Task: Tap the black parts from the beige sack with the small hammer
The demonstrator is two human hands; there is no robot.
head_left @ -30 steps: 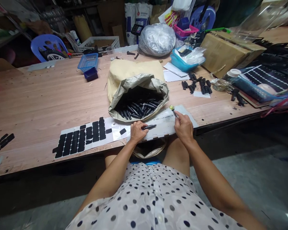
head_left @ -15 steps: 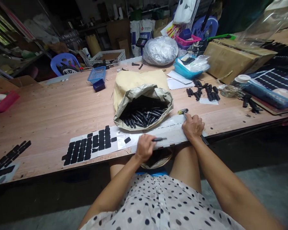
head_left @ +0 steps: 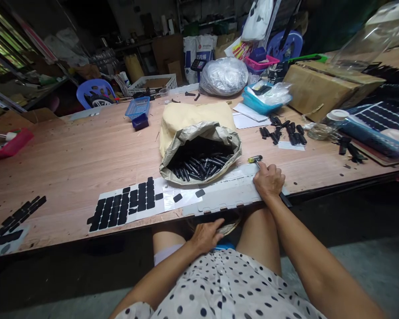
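Note:
My right hand (head_left: 269, 180) is wrapped round the handle of a small hammer (head_left: 255, 159), whose yellow-and-dark head sticks out beyond the fingers at the table's front. Below the table edge, my left hand (head_left: 206, 236) is over a bag-like opening (head_left: 231, 227) between the knees. Its fingers are stretched out, and I see nothing in them. A cream sack (head_left: 194, 113) lies on its side, its mouth facing me, full of slim black tube-like pieces (head_left: 199, 166). Before it is a grey-white board (head_left: 226, 195) along the edge.
Rows of black stickers (head_left: 116, 206) lie on a white sheet to the left, with two loose ones nearby. Several short black parts (head_left: 294, 134) are scattered at right. A blue basket (head_left: 138, 107), a cardboard box (head_left: 329, 88) and a plastic-wrapped bundle (head_left: 224, 76) stand farther back.
My left hand has dropped from the board to below the table edge, and the slim black piece it held is no longer seen. My right hand stays on the hammer.

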